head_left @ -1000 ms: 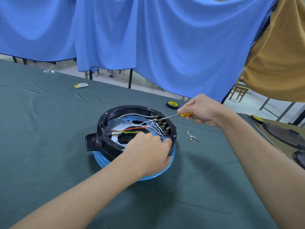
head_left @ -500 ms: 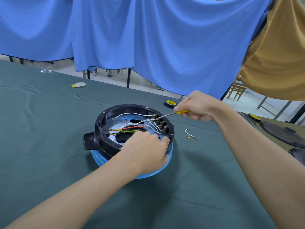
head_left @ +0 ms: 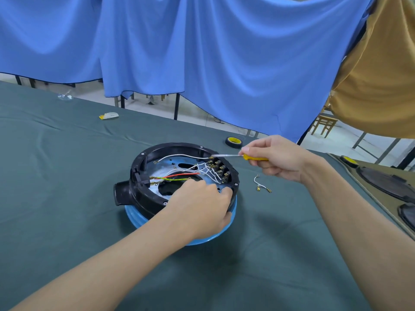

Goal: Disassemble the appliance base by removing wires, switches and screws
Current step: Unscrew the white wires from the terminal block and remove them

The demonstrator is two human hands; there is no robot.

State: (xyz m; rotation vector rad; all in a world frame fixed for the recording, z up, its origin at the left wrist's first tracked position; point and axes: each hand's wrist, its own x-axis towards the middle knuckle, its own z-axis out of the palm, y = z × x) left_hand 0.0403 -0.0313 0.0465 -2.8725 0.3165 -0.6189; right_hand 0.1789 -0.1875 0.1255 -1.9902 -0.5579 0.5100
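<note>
The appliance base [head_left: 175, 146] is placed a little left of the middle of the green cloth [head_left: 67, 198], upside down, with its black rim up and a blue ring [head_left: 132, 218] under it. The near right part of the rim is gripped by the left hand [head_left: 199, 207]; the fingers are curled over the edge and the thumb is laid against the outer side. A screwdriver [head_left: 253, 157] with a yellow handle is held in the right hand [head_left: 276, 158], with the fingers closed round the handle. Its metal tip is brought to the far end of the row of brass terminals [head_left: 221, 170] at the right inner side of the base. The two hands are kept apart, one on each side of this row.

Inside the base, several white wires [head_left: 184, 156] are seen running to the terminals, and a red wire [head_left: 179, 175] and a yellow-green wire [head_left: 173, 180] are laid across the middle. A short loose wire [head_left: 258, 184] with brass ends is lying on the cloth just right of the base. A tape roll [head_left: 233, 141] is placed behind the base, near the far edge of the table
</note>
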